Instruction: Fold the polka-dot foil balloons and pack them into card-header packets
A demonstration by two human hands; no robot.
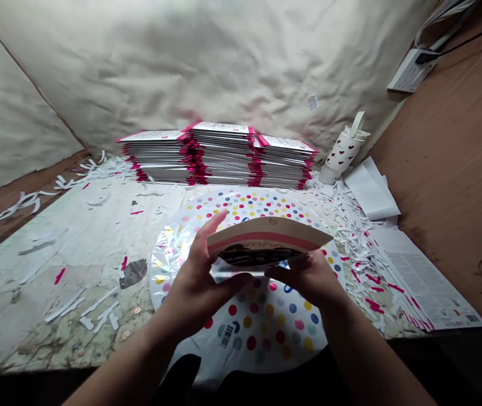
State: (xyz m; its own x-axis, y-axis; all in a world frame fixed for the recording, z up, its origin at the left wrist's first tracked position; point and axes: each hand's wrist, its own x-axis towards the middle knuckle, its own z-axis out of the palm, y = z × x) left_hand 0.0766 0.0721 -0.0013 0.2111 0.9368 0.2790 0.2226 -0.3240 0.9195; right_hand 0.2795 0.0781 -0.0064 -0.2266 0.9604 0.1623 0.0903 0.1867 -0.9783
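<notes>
Both hands hold a bowed card sleeve (pixel 272 226), tan outside with a pink band and a dark patterned inside. Its open edge faces me. My left hand (pixel 201 282) grips the left end, thumb along the near edge and a finger raised behind. On the right end my right hand (pixel 315 279) is closed, its thumb on the near edge too. What lies inside the sleeve is hard to make out. Beneath the hands spreads a round, shiny polka-dot plastic sheet (pixel 252 341) with a barcode label.
Along the back wall stand three stacks of pink-edged flat cards (pixel 224 155). A white tumbler with hearts (pixel 342 153) leans at right, near folded white paper (pixel 372 189). Paper strips (pixel 357 248) litter the worktop (pixel 50 242). Printed sheets (pixel 439 293) lie at the right edge.
</notes>
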